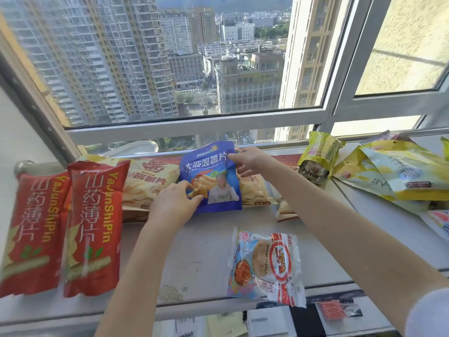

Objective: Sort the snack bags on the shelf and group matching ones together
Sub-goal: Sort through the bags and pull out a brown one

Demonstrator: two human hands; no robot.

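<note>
So the blue plastic chip bag [211, 181] is about mid-shelf, toward the back edge, and both hands are on it. The left hand [173, 203] has its grip on the bag's lower left corner, thumb on top and fingers curled under, pinching it. The right hand [250, 161] pinches the upper right corner, so that grip is narrow too and full of bag. The bag is tipped up a bit, front face toward the camera. It overlaps the cream-coloured crinkly chip bags [150, 183] that lie flat in a row along the back edge of the pale grey shelf [201, 251]. Can't tell if its lower edge touches the shelf or is lifted off.

Over at the left end, two long red foil bags with yellow lettering [94, 229] lie side by side, touching, and run from the back down to the front edge. Near the front edge, right of the middle, there's a white and red see-through bag of round crackers [264, 266], its lower corner hanging over the edge. Toward the back right, a small yellow-green pouch [318, 159] stands upright just by the white window frame [194, 122]. Beside it at the right end is a loose pile of flat yellow bags [393, 173], all overlapping each other.
</note>
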